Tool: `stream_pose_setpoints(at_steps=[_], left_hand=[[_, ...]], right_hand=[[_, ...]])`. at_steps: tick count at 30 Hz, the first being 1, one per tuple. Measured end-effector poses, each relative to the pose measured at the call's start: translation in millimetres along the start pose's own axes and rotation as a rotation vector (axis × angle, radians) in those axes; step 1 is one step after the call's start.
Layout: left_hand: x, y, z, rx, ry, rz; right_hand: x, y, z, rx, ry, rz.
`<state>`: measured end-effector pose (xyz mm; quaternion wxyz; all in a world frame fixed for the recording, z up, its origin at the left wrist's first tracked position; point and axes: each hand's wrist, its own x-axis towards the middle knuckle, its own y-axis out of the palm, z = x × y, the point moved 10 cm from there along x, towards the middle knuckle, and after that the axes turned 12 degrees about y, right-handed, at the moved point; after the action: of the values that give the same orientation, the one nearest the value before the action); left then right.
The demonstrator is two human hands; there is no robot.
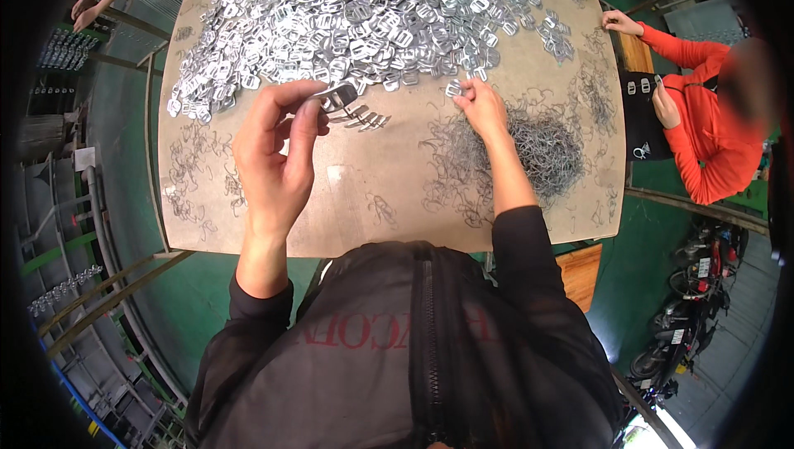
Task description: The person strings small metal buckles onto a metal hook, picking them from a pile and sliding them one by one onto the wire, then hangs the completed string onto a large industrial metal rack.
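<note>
- Nearest the camera is the person's own dark zip-up jacket (413,350), with both black sleeves reaching forward over the near edge of the worktable (347,201), a bare, light brown board.
- The left hand (277,147) is raised above the table, palm toward the camera, fingers curled; thumb and fingertips pinch a small metal buckle (337,97) that carries a row of bent wire prongs (364,120) sticking out to the right.
- The right hand (481,106) is stretched further out, knuckles up, fingers closed on a single stamped metal buckle piece (454,88) at the near edge of the big heap; its heel lies over the wire pile.
- Under and to the right of that hand lies a tangled heap of thin wire clips (538,151), with loose strands scattered across the board on both sides.
- Beyond both hands, the far half of the table is covered by a large pile of shiny silver buckle plates (356,11).
- At the right edge of the table sits another person in an orange top (703,118), one hand on the table's far corner, the other held close to the chest.
- At the far left corner a third person's hands (87,11) show near a rack.
</note>
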<state>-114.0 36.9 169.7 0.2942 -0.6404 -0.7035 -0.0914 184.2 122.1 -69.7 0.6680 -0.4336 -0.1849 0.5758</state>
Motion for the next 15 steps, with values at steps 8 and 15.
stream_pose_setpoints(at_steps=[8,15], left_hand=[[-2.2,-6.5,1.0,-0.016,-0.012,-0.03],[-2.3,-6.5,4.3,0.006,-0.023,-0.021]], right_hand=[[41.2,13.9,10.9,-0.148,0.053,0.213],[63.7,-12.4,-27.9,0.262,0.345,0.151]])
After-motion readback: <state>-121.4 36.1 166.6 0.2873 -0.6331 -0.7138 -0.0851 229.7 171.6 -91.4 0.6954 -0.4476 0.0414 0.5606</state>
